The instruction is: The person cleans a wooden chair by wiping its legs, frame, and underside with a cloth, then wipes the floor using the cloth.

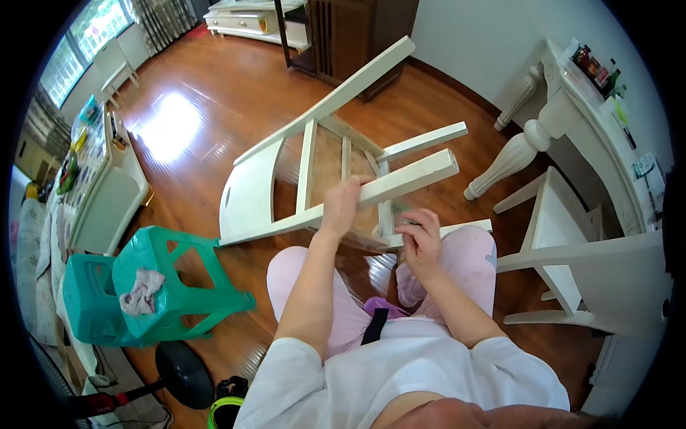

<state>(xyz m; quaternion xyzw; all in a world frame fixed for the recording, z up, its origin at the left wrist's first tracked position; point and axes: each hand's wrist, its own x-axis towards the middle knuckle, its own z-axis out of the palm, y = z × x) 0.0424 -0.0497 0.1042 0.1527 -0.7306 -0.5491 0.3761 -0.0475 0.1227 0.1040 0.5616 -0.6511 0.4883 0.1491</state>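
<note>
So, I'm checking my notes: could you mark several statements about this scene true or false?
1. The white wooden chair stands upright on its legs. False: it is tipped over.
2. The left hand holds the chair's frame. True.
3. The crumpled pale cloth lies on the chair. False: it lies on a green plastic stool.
4. The right hand is near the chair's seat. True.
5. The round black base stands on the brown wooden floor. True.
</note>
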